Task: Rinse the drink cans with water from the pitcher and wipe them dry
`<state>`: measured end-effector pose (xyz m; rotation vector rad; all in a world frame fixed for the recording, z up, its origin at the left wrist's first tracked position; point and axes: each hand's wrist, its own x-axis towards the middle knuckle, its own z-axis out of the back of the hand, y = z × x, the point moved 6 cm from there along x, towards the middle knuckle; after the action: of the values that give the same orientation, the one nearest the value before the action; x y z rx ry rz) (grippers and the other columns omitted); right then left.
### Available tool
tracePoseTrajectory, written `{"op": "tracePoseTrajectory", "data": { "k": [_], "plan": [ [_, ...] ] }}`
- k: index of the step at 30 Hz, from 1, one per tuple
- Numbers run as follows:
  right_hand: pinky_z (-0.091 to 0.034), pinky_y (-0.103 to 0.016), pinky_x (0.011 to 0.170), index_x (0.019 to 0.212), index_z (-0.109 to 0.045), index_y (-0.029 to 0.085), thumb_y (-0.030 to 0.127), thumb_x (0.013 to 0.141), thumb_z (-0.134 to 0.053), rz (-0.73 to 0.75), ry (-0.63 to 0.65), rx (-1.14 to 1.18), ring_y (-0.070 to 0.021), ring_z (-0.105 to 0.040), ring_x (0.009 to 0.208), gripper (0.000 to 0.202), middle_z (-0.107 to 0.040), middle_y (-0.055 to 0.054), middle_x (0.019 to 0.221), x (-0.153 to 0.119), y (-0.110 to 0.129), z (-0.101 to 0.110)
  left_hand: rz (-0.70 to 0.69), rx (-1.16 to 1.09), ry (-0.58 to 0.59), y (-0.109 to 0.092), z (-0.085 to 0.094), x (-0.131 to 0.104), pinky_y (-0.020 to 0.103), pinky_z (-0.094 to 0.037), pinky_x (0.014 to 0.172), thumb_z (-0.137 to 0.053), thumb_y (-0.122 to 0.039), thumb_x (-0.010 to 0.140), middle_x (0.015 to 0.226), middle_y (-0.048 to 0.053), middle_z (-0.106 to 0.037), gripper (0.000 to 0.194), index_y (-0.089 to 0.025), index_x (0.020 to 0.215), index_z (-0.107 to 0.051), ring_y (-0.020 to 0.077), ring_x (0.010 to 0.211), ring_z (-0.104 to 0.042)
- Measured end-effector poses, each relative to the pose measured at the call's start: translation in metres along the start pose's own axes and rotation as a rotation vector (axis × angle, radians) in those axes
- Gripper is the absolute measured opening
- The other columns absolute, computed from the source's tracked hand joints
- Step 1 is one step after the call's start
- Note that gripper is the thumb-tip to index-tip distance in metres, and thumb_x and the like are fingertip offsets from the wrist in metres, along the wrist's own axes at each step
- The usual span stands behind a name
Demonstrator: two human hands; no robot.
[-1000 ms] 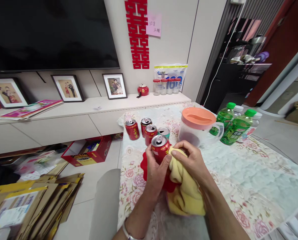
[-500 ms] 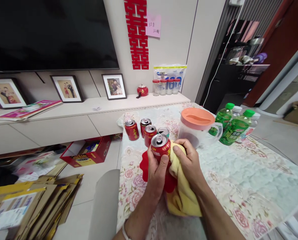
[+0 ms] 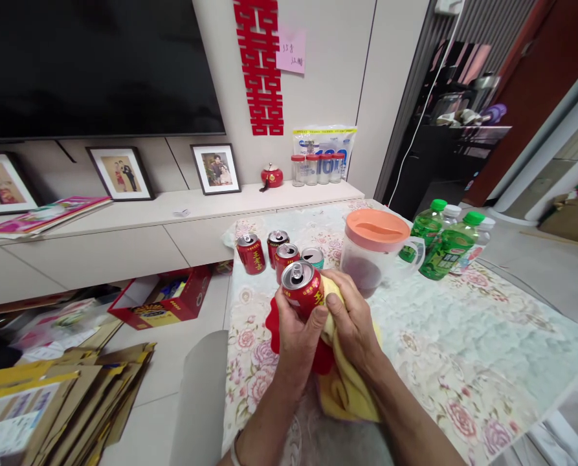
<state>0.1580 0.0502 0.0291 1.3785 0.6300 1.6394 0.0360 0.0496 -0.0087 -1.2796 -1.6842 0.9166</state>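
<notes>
A red drink can [image 3: 304, 287] with an opened top is gripped in my left hand [image 3: 296, 333], tilted a little to the left. My right hand [image 3: 354, 317] holds a yellow cloth [image 3: 349, 388] pressed against the can's right side, and the cloth hangs down below. Under the hands lies a red mat [image 3: 275, 327] with a wavy edge. Just beyond stand a red can [image 3: 251, 255] at the left, a dark red can [image 3: 277, 242], another red can [image 3: 287, 257] and a teal can [image 3: 314, 257].
A clear pitcher with an orange lid [image 3: 377, 226] stands right of the cans. Green-capped bottles [image 3: 451, 249] are farther right on the flowered tablecloth [image 3: 444, 330]. Left of the table are a grey seat [image 3: 201, 395], flattened cardboard [image 3: 89, 395] and a red box [image 3: 172, 301].
The held can has tilted more to the left. My right hand has wrapped closer over the cloth against the can. The whole view has shifted slightly.
</notes>
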Motion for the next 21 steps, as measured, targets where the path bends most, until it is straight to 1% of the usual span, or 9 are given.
{"op": "tracePoseTrajectory", "data": {
  "k": [2,5,9,13,15,17,19,21],
  "plan": [
    [-0.042,-0.042,0.114,0.134,-0.065,0.024,0.044,0.106,-0.046,-0.033,0.006,0.065,-0.0259,-0.058,0.13,0.039,-0.066,-0.01,0.137,0.0,-0.004,-0.001,-0.006,0.012,-0.009,-0.001,0.0,0.0,0.045,-0.055,0.106,-0.088,-0.05,0.073,0.135,0.012,-0.067,0.078,-0.026,0.133,-0.043,0.0318,0.127,-0.067],
    [-0.046,-0.043,0.111,0.129,-0.068,0.022,0.049,0.104,-0.05,-0.164,-0.009,0.226,-0.0273,-0.063,0.125,0.041,-0.069,-0.011,0.134,0.001,-0.015,-0.001,-0.015,0.044,-0.025,-0.004,0.001,-0.001,0.048,-0.052,0.11,-0.088,-0.045,0.074,0.14,0.014,-0.065,0.08,-0.026,0.138,-0.043,0.0332,0.133,-0.062],
    [-0.05,-0.043,0.105,0.119,-0.074,0.02,0.057,0.096,-0.062,-0.327,-0.032,0.469,-0.0299,-0.068,0.119,0.045,-0.075,-0.011,0.126,0.002,-0.027,-0.004,-0.056,0.088,-0.034,-0.009,0.001,-0.002,0.049,-0.051,0.112,-0.087,-0.044,0.073,0.14,0.013,-0.065,0.08,-0.026,0.138,-0.046,0.0333,0.133,-0.063],
    [-0.055,-0.042,0.097,0.115,-0.076,0.021,0.06,0.088,-0.072,-0.447,-0.038,0.688,-0.0282,-0.073,0.102,0.048,-0.079,-0.008,0.113,0.003,-0.033,-0.009,-0.097,0.077,-0.011,-0.014,-0.002,-0.006,0.048,-0.053,0.11,-0.088,-0.042,0.072,0.133,0.011,-0.069,0.074,-0.026,0.134,-0.049,0.0329,0.13,-0.066],
    [-0.056,-0.041,0.093,0.11,-0.077,0.021,0.06,0.086,-0.074,-0.478,-0.032,0.74,-0.0272,-0.074,0.096,0.046,-0.08,-0.007,0.106,0.003,-0.034,-0.011,-0.072,0.05,0.006,-0.016,-0.005,-0.008,0.048,-0.055,0.108,-0.087,-0.042,0.074,0.131,0.011,-0.07,0.072,-0.027,0.134,-0.049,0.0329,0.129,-0.067],
    [-0.057,-0.04,0.09,0.109,-0.076,0.021,0.059,0.086,-0.074,-0.487,-0.014,0.772,-0.0269,-0.074,0.093,0.045,-0.08,-0.007,0.104,0.002,-0.035,-0.012,-0.04,0.018,0.023,-0.018,-0.008,-0.008,0.047,-0.056,0.106,-0.084,-0.044,0.077,0.132,0.011,-0.069,0.072,-0.028,0.136,-0.047,0.0329,0.129,-0.067],
    [-0.057,-0.04,0.09,0.113,-0.075,0.021,0.059,0.088,-0.073,-0.466,0.005,0.77,-0.0276,-0.074,0.097,0.045,-0.08,-0.008,0.107,0.001,-0.035,-0.013,-0.022,0.009,0.045,-0.019,-0.011,-0.006,0.047,-0.055,0.107,-0.081,-0.047,0.081,0.135,0.012,-0.067,0.07,-0.028,0.137,-0.045,0.0327,0.131,-0.065],
    [-0.055,-0.041,0.093,0.115,-0.074,0.021,0.058,0.089,-0.072,-0.43,-0.007,0.728,-0.0288,-0.072,0.106,0.046,-0.078,-0.009,0.113,0.001,-0.035,-0.013,-0.055,0.038,0.036,-0.021,-0.012,-0.002,0.048,-0.053,0.109,-0.08,-0.05,0.08,0.138,0.015,-0.063,0.074,-0.026,0.138,-0.04,0.0328,0.132,-0.063]
  ]
}}
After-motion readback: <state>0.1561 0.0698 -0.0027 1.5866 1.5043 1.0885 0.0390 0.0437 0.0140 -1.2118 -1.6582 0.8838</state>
